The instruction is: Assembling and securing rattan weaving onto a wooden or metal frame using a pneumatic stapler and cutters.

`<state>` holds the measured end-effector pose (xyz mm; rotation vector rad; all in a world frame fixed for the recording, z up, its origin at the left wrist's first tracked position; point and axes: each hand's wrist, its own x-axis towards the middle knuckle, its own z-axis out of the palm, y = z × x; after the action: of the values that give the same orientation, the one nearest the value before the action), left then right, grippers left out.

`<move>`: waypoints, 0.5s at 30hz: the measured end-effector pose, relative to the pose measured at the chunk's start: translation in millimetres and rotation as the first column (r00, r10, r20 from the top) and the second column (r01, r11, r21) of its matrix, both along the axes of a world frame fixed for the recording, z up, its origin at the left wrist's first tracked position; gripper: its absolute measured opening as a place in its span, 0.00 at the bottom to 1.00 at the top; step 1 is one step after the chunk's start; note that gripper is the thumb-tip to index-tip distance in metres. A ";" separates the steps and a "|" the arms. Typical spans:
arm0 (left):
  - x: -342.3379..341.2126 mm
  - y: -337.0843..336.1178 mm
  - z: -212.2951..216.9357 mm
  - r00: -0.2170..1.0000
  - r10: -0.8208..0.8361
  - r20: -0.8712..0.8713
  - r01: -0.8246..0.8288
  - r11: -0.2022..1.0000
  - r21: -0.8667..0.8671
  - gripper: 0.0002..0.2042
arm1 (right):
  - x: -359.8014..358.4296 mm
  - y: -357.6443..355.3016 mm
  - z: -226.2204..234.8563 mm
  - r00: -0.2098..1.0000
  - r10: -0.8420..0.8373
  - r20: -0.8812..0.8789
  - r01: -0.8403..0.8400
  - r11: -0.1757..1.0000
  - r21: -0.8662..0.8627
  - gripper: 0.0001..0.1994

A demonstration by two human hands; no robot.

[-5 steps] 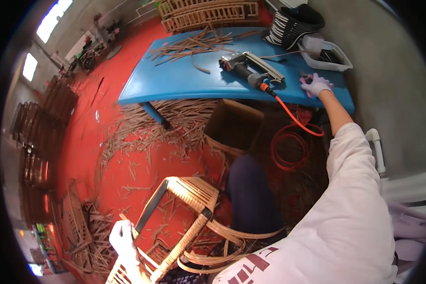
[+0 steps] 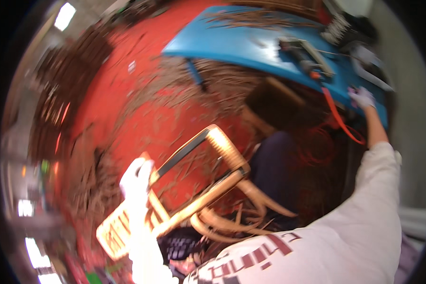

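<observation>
A wicker chair frame (image 2: 199,201) wrapped in tan rattan lies tilted across my lap, with a black bar on one side. My left hand (image 2: 137,177), in a whitish glove and washed out by glare, is closed at the frame's left side. The tip of a rattan strip (image 2: 145,155) pokes out above its fingers. Loops of loose rattan (image 2: 232,220) hang from the frame's near side. My right arm reaches far right to the blue table (image 2: 241,54), where my gloved right hand (image 2: 364,98) closes around a small pink-handled tool (image 2: 352,94), blurred by motion.
A nail gun (image 2: 304,57) with an orange air hose (image 2: 335,111) lies on the table, near rattan strips (image 2: 255,20) and a white tray (image 2: 371,68). A cardboard box (image 2: 258,120) and scattered offcuts (image 2: 170,90) are on the red floor. Stacked brown frames (image 2: 66,80) stand left.
The view has swung left and down, so the table sits higher and farther right. My right hand stays around the pink-handled tool, nearer the table's edge. My left hand keeps its hold.
</observation>
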<state>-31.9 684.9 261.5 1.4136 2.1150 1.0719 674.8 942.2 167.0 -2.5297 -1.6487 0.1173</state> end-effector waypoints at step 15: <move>-98.5 -111.8 -14.9 0.950 -0.100 0.295 0.029 0.971 0.239 0.06 | -470.1 -230.1 154.3 0.070 0.989 0.129 -0.850 -0.008 0.527 0.24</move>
<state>-130.5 573.2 246.6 1.3056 1.7576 1.4465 204.8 712.1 321.3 -0.5127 -2.4823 0.1405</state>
